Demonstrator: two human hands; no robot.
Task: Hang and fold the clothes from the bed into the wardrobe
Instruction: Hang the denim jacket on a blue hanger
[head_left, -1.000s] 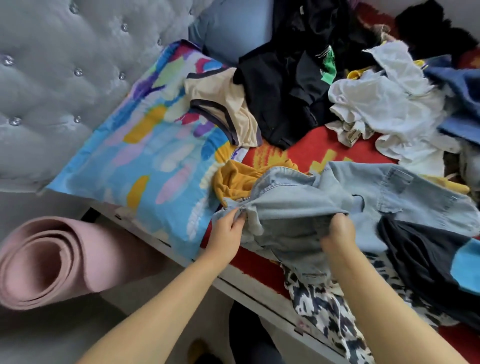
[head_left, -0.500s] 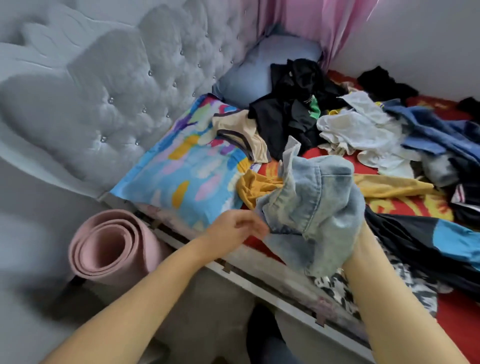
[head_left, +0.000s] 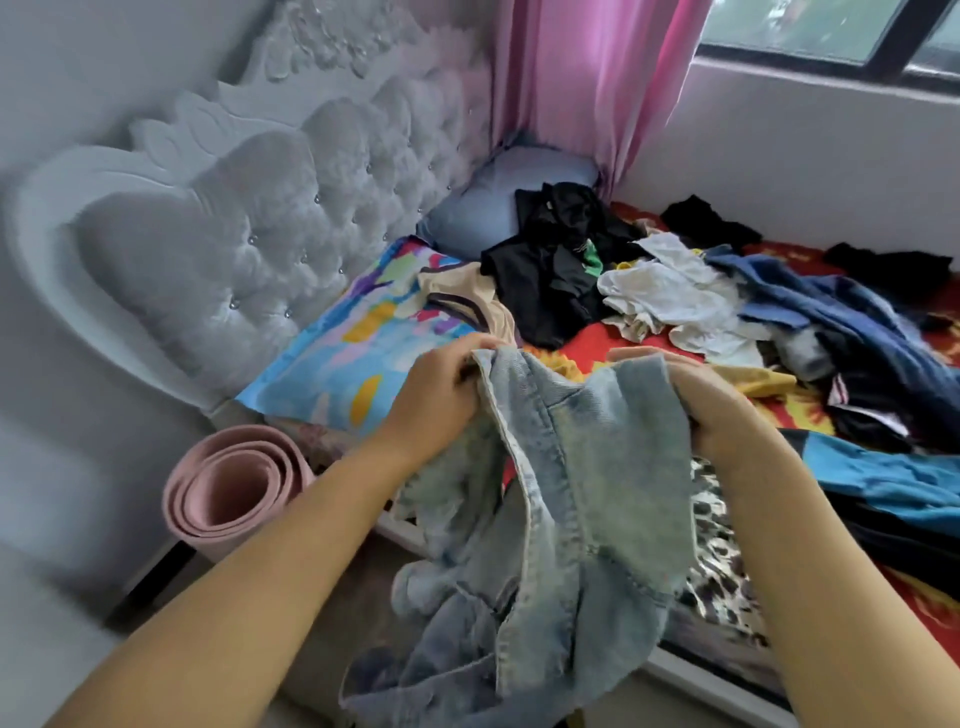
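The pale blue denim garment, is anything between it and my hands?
No. Both the left hand and the right hand grip the pale blue denim garment directly at its top edge, lifted off the bed. The wardrobe is out of view.

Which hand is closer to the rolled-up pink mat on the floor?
The left hand. It holds the denim garment just up and to the right of the pink mat. The right hand holds the garment's other edge, farther right, over the bed.

Denim garment lifted off bed, now hanging from both hands.
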